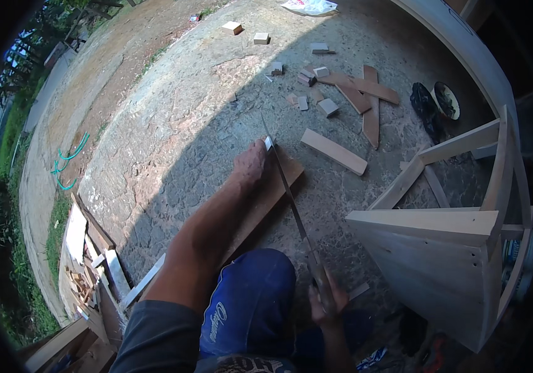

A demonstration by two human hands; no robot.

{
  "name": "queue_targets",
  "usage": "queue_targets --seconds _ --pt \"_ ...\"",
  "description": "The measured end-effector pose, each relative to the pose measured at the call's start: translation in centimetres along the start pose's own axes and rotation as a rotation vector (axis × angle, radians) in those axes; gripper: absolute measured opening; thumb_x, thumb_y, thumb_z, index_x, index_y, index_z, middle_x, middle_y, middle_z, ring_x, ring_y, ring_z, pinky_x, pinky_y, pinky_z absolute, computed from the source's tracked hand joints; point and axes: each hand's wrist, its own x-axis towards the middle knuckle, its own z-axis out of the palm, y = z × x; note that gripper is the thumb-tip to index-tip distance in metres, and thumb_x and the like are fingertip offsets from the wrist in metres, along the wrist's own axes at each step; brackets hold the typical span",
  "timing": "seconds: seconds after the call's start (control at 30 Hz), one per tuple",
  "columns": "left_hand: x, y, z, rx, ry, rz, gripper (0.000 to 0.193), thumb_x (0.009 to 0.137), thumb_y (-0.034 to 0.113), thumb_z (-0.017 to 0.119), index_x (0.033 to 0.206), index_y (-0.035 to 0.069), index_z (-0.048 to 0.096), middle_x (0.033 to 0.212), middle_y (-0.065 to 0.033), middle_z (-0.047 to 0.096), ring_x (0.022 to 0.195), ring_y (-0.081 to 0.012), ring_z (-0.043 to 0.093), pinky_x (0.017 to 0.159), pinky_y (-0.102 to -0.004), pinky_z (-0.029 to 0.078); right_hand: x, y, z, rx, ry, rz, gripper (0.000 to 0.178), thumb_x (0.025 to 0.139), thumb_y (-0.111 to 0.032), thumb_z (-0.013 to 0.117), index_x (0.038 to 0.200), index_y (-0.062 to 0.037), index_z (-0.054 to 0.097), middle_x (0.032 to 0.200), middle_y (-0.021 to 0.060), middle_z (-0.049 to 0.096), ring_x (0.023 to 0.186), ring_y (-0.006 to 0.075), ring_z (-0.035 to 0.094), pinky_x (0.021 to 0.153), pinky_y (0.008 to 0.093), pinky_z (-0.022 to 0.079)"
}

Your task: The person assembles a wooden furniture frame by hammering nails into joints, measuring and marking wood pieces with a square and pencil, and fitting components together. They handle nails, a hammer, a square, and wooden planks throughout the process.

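Observation:
My right hand point(329, 303) is closed round the handle of a handsaw point(296, 212), low in the view beside my knee. The saw's long narrow blade points away from me and crosses a wooden board point(269, 194) near its far end. At that far end my left hand point(251, 163) is closed on the board, with its fingers curled close to the blade. A small bright white piece point(269, 143) shows at the fingertips; its kind is unclear. The board slants under my left forearm, and its near part is hidden by the arm and my blue-clad knee point(257, 280).
A loose plank point(333, 151) lies right of the saw. Farther off are crossed boards point(371, 107) and several small wood blocks point(327, 107). A wooden frame point(425, 222) stands at the right, near a bowl point(447, 101). Scrap wood point(116, 273) is piled at the left.

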Motion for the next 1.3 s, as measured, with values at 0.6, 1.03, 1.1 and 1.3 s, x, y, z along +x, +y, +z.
queue_targets --seconds 0.6,1.03,1.1,1.3 --pt "0.3 1.1 -0.3 0.033 -0.069 -0.054 0.021 0.102 0.021 0.043 0.121 0.01 0.046 0.122 -0.0202 0.063 0.105 -0.045 0.067 0.085 -0.0554 0.051 12.1 2.5 7.4 0.271 0.169 0.025 0.054 0.087 -0.008 0.07 0.139 0.0015 0.056 0.111 0.0268 0.071 0.095 0.0341 0.075 0.076 0.0395 0.059" --pt "-0.1 -0.4 0.0 0.017 0.058 -0.002 0.017 0.103 0.022 0.042 0.113 0.009 0.047 0.115 -0.0195 0.065 0.101 -0.0441 0.067 0.079 -0.0554 0.051 2.5 2.2 3.7 -0.002 -0.101 0.116 0.055 0.089 -0.008 0.066 0.142 -0.0032 0.054 0.13 0.0248 0.064 0.108 0.0382 0.07 0.085 0.0406 0.056" --pt "0.2 0.6 0.2 0.043 -0.001 -0.021 0.018 0.102 0.022 0.043 0.114 0.009 0.047 0.115 -0.0193 0.065 0.101 -0.0438 0.067 0.079 -0.0553 0.051 13.0 2.7 7.9 0.322 0.172 0.005 0.056 0.088 -0.008 0.068 0.142 -0.0047 0.055 0.115 0.0249 0.07 0.092 0.0381 0.074 0.076 0.0402 0.058" --pt "1.5 0.3 0.3 0.025 -0.039 -0.036 0.019 0.101 0.02 0.045 0.116 0.008 0.047 0.119 -0.0207 0.064 0.103 -0.0443 0.067 0.082 -0.056 0.051 6.7 3.7 5.9 0.064 0.067 -0.003 0.055 0.087 -0.006 0.067 0.141 -0.0052 0.056 0.123 0.0228 0.068 0.094 0.037 0.073 0.076 0.0401 0.059"
